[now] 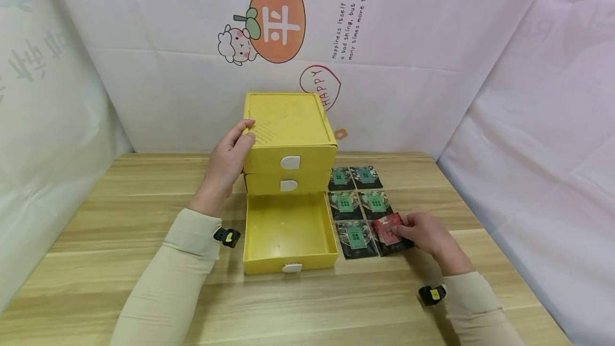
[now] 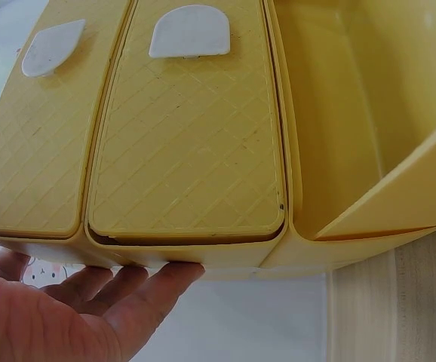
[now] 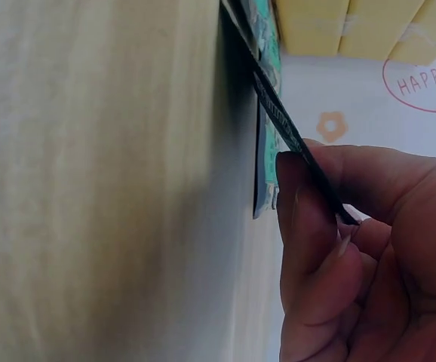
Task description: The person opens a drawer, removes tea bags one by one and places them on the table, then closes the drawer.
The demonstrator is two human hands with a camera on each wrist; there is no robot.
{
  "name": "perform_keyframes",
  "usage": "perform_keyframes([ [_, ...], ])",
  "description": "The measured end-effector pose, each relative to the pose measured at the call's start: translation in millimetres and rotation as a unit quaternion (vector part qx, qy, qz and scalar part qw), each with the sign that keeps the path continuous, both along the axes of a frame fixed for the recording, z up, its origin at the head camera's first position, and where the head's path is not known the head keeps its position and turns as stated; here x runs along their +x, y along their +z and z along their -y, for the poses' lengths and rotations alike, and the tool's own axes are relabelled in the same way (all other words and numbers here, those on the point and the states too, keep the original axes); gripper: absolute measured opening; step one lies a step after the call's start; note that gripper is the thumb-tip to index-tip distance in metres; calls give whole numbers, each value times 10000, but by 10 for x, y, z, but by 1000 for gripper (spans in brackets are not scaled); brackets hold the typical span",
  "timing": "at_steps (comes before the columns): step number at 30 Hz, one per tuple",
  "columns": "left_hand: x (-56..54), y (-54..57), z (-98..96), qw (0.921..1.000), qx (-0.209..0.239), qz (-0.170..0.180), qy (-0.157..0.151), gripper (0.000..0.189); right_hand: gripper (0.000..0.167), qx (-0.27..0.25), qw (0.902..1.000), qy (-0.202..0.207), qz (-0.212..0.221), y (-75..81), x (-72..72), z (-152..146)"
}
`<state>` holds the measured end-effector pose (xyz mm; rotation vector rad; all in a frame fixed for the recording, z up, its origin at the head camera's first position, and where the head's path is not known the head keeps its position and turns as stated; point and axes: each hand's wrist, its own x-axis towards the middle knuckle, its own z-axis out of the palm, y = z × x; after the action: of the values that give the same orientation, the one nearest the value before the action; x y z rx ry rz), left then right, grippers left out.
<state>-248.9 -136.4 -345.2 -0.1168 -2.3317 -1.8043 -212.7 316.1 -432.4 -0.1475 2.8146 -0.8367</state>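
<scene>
A yellow box of stacked drawers [image 1: 290, 119] stands at the back of the table, its bottom drawer [image 1: 288, 228] pulled out with a bare floor. My left hand [image 1: 229, 158] rests against the box's upper left side and top edge. In the left wrist view, its fingers [image 2: 146, 305] lie fairly straight along the side wall. My right hand [image 1: 427, 235] pinches a red and black sachet [image 1: 389, 231] between thumb and fingers, to the right of the drawer. Seen edge-on in the right wrist view, the sachet [image 3: 278, 113] is tilted off the table.
Several green and black sachets lie in two columns right of the box, among them a front-left sachet [image 1: 356, 239] and a back-right sachet [image 1: 367, 176]. White printed cloth [image 1: 182, 79] hangs behind and at both sides of the wooden table [image 1: 298, 308].
</scene>
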Motion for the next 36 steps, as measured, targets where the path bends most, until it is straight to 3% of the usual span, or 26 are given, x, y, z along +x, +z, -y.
perform_keyframes([
  [7, -10, -3, 7, 10000, 38, -58, -14, 50, 44, 372, 9992, 0, -160, -59, 5, -17],
  [36, -5, -3, 12, 10000, 72, -53, -30, 50, 44, 830, 9963, -185, -109, -114, 17, -29],
])
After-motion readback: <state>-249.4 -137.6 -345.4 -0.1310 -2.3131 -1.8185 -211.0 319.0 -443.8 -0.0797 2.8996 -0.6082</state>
